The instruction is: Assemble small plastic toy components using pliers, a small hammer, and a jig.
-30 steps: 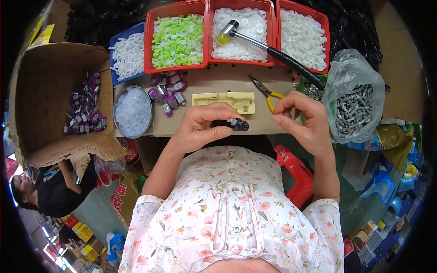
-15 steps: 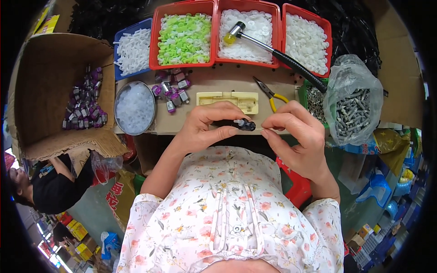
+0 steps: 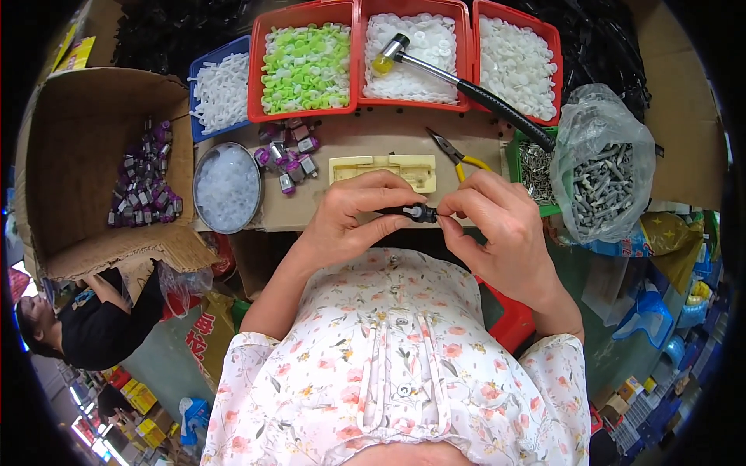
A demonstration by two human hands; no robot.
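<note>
Since the earlier frames, right hand [image 3: 501,229] has come in from the pliers' side to the free end of the black part [image 3: 423,212]; view shifted a little, bench things otherwise as they lay.

Left hand [image 3: 350,213]: thumb and fingers closed in a firm pinch on the part, held in the air just in front of the bench edge. Pale peg shows on it. Grip sits well back, probably to steady the part and leave its right end clear. Right hand: thumb and forefinger nearly together, tips at that end; cannot tell whether a small piece sits between them.

Cream block [image 3: 423,179] with hollows lies just beyond, seemingly kept central as a rest. Pliers [image 3: 457,158] near the right hand, yellow handles toward the person, likely for a quick grab. Hammer [image 3: 478,95] laid across the bins, handle toward the right.

Containers: blue bin [image 3: 221,133], white pegs. Left red bin [image 3: 255,78], green and white bits; middle red bin [image 3: 412,103] and right red bin [image 3: 476,31], whitish pieces. Round bowl [image 3: 225,231], translucent bits. Cardboard box [image 3: 70,155], purple-and-metal blocks [image 3: 144,206]; more beside the bowl. Green bin [image 3: 548,210], small metal pieces. Clear bag [image 3: 594,109], grey pieces.
</note>
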